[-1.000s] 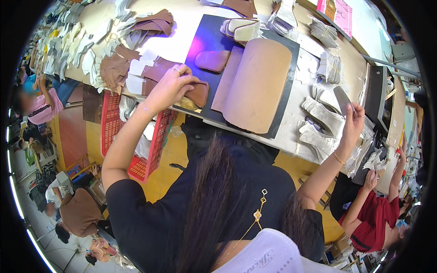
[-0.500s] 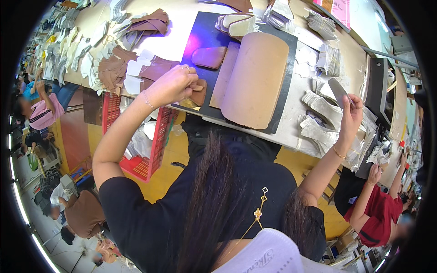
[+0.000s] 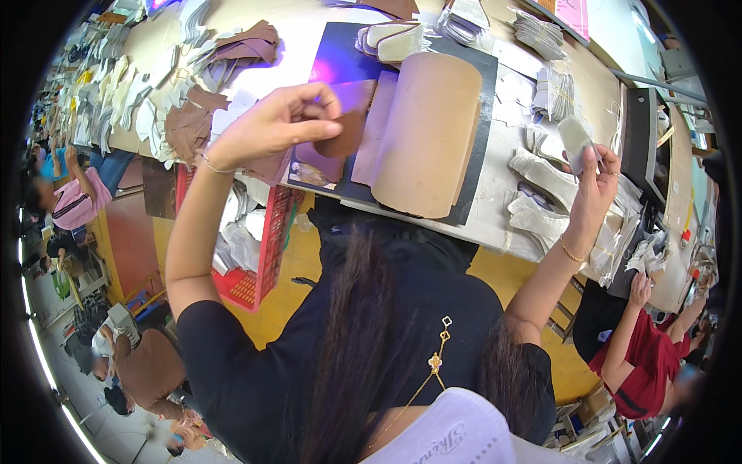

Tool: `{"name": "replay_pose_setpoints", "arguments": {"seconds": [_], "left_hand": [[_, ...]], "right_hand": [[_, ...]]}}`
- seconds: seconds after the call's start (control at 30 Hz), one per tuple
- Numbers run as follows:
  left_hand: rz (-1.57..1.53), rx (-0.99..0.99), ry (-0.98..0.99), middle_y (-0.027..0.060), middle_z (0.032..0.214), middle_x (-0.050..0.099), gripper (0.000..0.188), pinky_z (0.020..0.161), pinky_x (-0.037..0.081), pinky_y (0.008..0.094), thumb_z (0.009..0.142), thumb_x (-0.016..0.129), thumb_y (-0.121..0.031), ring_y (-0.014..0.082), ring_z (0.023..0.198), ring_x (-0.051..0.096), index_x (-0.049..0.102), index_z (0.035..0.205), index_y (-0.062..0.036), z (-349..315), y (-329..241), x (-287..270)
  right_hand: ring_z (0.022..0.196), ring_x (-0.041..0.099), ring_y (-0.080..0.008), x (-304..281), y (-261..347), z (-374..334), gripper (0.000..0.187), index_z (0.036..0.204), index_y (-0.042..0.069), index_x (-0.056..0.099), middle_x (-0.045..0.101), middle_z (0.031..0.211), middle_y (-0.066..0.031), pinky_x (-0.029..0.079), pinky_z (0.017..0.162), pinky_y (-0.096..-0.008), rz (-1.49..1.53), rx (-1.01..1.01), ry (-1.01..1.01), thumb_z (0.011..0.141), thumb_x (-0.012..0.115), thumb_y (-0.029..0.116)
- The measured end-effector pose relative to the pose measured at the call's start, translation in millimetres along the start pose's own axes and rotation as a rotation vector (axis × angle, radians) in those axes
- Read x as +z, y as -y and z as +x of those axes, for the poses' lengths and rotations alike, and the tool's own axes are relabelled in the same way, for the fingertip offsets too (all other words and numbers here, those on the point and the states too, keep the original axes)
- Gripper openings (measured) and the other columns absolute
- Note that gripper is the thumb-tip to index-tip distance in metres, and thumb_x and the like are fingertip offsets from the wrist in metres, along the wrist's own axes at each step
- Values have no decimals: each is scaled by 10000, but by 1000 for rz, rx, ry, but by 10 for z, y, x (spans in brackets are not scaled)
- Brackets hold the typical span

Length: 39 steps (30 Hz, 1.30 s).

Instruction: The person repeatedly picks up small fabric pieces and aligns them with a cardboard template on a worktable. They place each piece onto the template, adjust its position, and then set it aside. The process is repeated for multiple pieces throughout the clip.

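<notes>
Raised a rounded brown leather-like piece closer to the smooth tan cylinder since the earlier frame, and turned a pale, flat, round-ended piece more face-on. Pinching the brown edge in the left hand above the flat black board, the pale one in the right hand. Might drop or bend the brown piece through so slight a hold.

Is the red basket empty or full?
Not empty: pale pieces show inside the red basket. Whether it is full, I cannot tell; the left forearm hides part of it.
</notes>
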State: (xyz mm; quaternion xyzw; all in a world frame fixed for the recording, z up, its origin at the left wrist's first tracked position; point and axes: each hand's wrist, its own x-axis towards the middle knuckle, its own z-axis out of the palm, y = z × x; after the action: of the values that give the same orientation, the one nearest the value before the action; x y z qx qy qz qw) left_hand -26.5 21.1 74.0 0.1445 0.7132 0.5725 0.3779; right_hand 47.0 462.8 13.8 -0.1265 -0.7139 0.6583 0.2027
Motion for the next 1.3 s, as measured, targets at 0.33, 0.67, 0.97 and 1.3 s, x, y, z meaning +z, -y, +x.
{"name": "replay_pose_setpoints", "arguments": {"seconds": [0.33,0.67,0.97,1.3], "left_hand": [[-29,-243,-27,72,650,610,321,392,483,209,928,622,-286,170,511,663,562,887,26,571,-309,634],[-336,-242,-61,140,749,634,536,538,578,261,978,482,-425,251,672,711,582,969,101,410,-230,564],[-351,-242,-49,125,737,621,517,552,582,256,970,505,-406,252,686,713,574,974,107,403,-205,553],[-310,-251,53,135,796,669,332,563,580,236,916,635,-233,205,683,710,585,985,88,448,-177,523]], "right_hand": [[748,586,-51,603,549,-477,167,997,0,603,626,941,-40,469,656,-175,163,181,304,859,687,42],[745,609,-61,1209,596,-579,191,949,-9,607,656,860,-49,488,663,-194,126,427,537,833,725,85],[709,605,-54,1262,580,-560,203,943,-14,608,656,833,-52,481,618,-187,59,415,560,835,728,110],[688,595,-55,1295,635,-586,203,936,-17,611,659,821,-54,481,612,-192,-52,385,556,842,713,132]]}}
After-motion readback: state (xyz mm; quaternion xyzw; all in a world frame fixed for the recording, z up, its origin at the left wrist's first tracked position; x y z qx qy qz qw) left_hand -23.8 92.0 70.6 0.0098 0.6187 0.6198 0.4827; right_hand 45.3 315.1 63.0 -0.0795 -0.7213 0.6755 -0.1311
